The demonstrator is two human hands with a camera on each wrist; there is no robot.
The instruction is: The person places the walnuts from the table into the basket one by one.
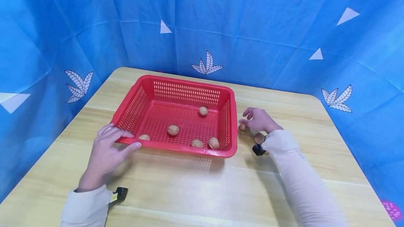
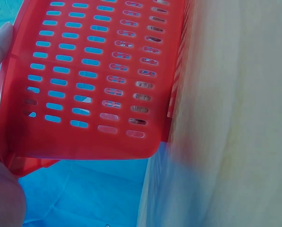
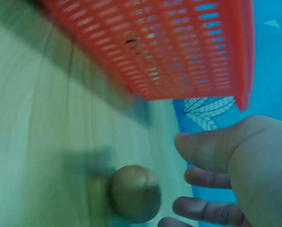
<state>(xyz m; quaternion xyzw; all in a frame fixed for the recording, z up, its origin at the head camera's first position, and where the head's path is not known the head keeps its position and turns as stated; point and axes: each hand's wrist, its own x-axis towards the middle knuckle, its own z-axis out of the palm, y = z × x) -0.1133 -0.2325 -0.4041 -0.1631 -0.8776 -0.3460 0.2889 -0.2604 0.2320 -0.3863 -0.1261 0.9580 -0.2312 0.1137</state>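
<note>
Work area: pale wood-grain table (image 1: 176, 199), blue fabric (image 1: 268, 6) surround.
Creased fabric hangs behind and along both sides, printed with white triangles (image 1: 347, 16) and outlined leaf clusters (image 1: 209, 62); a pink dotted patch (image 1: 392, 210) shows lower right. Far table corners are rounded; the near surface reflects light.

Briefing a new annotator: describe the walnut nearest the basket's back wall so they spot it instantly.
On the wooden table stands a red basket. Inside, toward the back right corner in the head view, lies one walnut. It sits alone there; the other four visible walnuts inside lie closer to the front rim.
</note>
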